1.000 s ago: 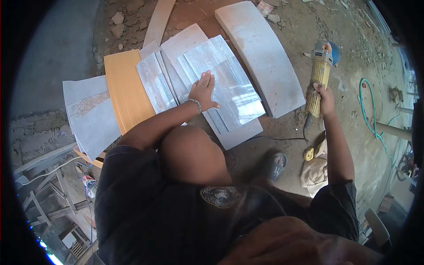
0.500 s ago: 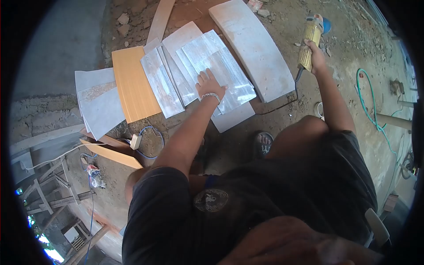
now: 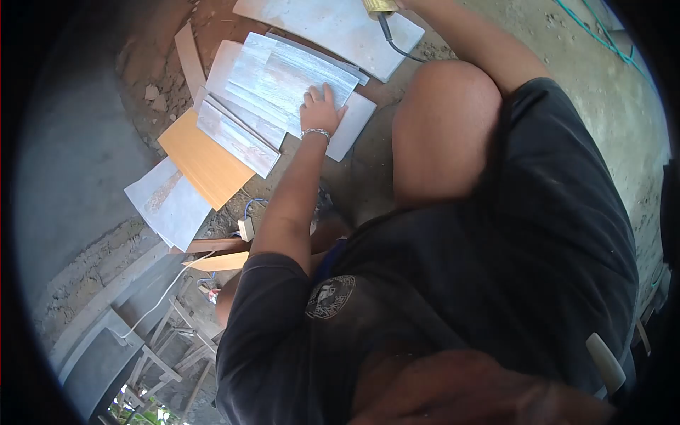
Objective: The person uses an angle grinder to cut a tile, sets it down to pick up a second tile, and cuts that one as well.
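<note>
A worker's left hand (image 3: 320, 110) presses flat, fingers spread, on the grey tile (image 3: 287, 74); the right hand, out of frame, grips unseen. Grinder (image 3: 379, 7) just beyond; steady pressure seems wise.

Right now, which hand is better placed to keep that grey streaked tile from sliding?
Left. The left hand lies flat on the grey streaked tile, palm down. The right hand is out of view at the top edge, where the yellow grinder barely shows, so it looks occupied.
</note>
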{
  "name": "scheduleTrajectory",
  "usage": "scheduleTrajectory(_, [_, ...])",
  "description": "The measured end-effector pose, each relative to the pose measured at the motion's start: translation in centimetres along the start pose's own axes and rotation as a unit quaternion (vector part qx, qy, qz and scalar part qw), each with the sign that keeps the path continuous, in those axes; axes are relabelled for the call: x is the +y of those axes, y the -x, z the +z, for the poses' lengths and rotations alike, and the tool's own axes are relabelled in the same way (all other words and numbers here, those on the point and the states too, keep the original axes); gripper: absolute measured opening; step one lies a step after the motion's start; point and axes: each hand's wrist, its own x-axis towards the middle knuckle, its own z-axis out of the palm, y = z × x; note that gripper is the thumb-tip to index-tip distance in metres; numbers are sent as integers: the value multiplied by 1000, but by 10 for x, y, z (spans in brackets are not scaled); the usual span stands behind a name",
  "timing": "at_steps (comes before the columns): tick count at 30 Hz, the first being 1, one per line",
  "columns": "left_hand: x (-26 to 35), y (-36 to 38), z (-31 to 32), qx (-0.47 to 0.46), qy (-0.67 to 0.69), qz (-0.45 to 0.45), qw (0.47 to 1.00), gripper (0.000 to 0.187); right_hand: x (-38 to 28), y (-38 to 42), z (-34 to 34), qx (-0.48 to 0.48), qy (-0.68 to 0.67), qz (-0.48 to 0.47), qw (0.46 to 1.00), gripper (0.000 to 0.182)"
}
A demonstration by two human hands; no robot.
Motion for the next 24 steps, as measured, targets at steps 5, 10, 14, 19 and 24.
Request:
scheduleTrajectory(5, [5, -11, 42, 57, -97, 74, 991, 68, -10, -7, 6, -8, -35, 18, 999, 33])
scheduleTrajectory(10, [4, 11, 7, 120, -132, 69, 982, 52, -21, 1, 4, -48, 4, 48, 998, 36])
scheduleTrajectory(14, [-36, 35, -83, 208, -48, 115, 970, 29, -25, 5, 11, -62, -9, 43, 997, 36])
scheduleTrajectory(19, [-84, 38, -173, 305, -40, 79, 948, 15, -26, 6, 14, -81, 22, 43, 996, 33])
scheduleTrajectory(24, [-98, 33, -195, 326, -38, 74, 942, 15, -23, 7, 14, -74, 81, 24, 994, 44])
